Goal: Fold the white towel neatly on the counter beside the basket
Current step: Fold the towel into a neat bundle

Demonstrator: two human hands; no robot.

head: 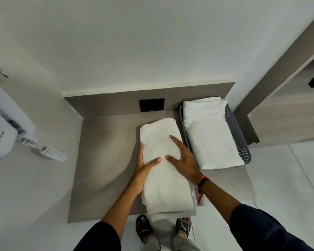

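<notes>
A white towel (163, 165) lies on the grey-brown counter (105, 160), folded into a long, thick strip that runs from near the back of the counter to its front edge, where the near end hangs slightly over. The person's left hand (143, 171) rests along the towel's left side, fingers stretched up the edge and thumb laid across the top, open and flat rather than clutching the cloth. The right hand (183, 158) lies palm down on the towel's right half, fingers spread wide, pressing on the fabric without gripping it; a red and black thread band (201, 183) circles that wrist. Just beside the towel on the right, touching or nearly so, stands a dark grey perforated laundry basket (241, 142) filled with another folded white towel (210, 134). A black wall socket plate (151, 104) sits in the counter's upstand behind. On the left wall hangs a white hair dryer unit (5, 127) with a coiled cord (49, 151). Below, the person's feet in dark sandals (144, 228) stand on pale floor tiles (279, 178).
</notes>
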